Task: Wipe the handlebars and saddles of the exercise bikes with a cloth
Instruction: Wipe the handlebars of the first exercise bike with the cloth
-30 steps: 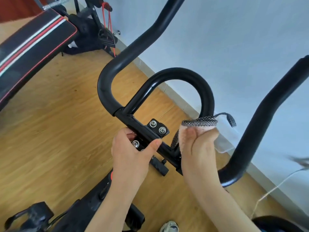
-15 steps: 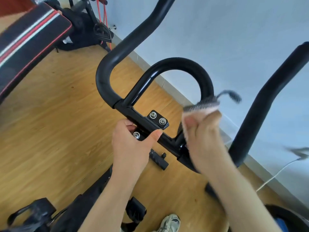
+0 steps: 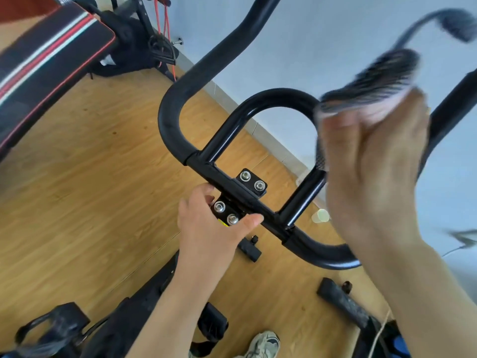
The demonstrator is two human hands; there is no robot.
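The black handlebar (image 3: 178,99) of an exercise bike fills the middle of the view, with an inner loop bar (image 3: 273,96) and a bolted clamp (image 3: 251,182) at its centre. My left hand (image 3: 209,228) grips the bar at the clamp, thumb over the front. My right hand (image 3: 371,164) is raised at the right, blurred by motion, and holds a grey-and-white cloth (image 3: 371,78) with a dark strap trailing up. The cloth is beside the loop's right side; whether it touches the bar I cannot tell. No saddle is visible.
A padded bench (image 3: 46,55) with red and white stripes lies at the upper left on the wooden floor (image 3: 77,189). A pale wall (image 3: 335,34) runs behind the bike. A pedal (image 3: 51,329), my shoe (image 3: 263,344) and a small cup (image 3: 320,217) are below.
My right hand has lifted the cloth from the lower right end of the loop bar upward and to the right. My left hand has stayed on the clamp.
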